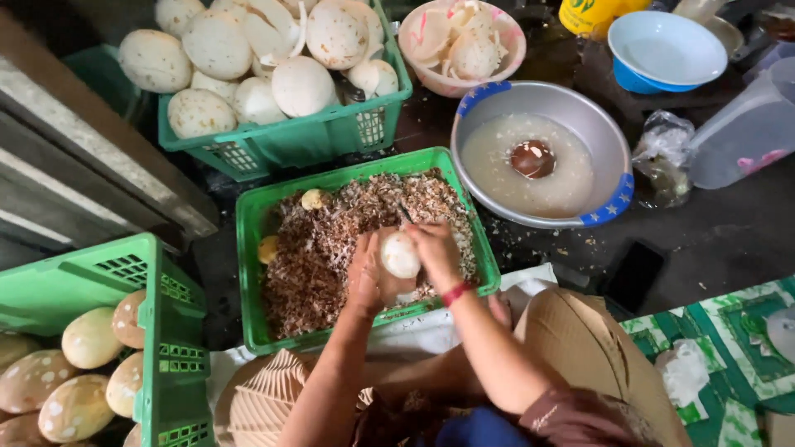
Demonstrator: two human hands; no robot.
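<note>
My left hand (366, 277) cups a pale, peeled coconut (401, 254) from below and the left. My right hand (435, 248) presses on it from the right and grips a small dark blade whose tip shows just above the fingers. A red band circles the right wrist. Both hands hover over a green crate (252, 248) filled with brown shavings (323, 248). Two small yellowish pieces lie among the shavings at the crate's far left.
A green basket (290, 141) of peeled white coconuts stands behind. Another green crate (157, 356) at left holds brown-speckled ones. A metal basin (609, 141) of cloudy water with a brown shell, a pink bowl (513, 41), a blue bowl (662, 54) and a plastic jug (745, 132) sit right.
</note>
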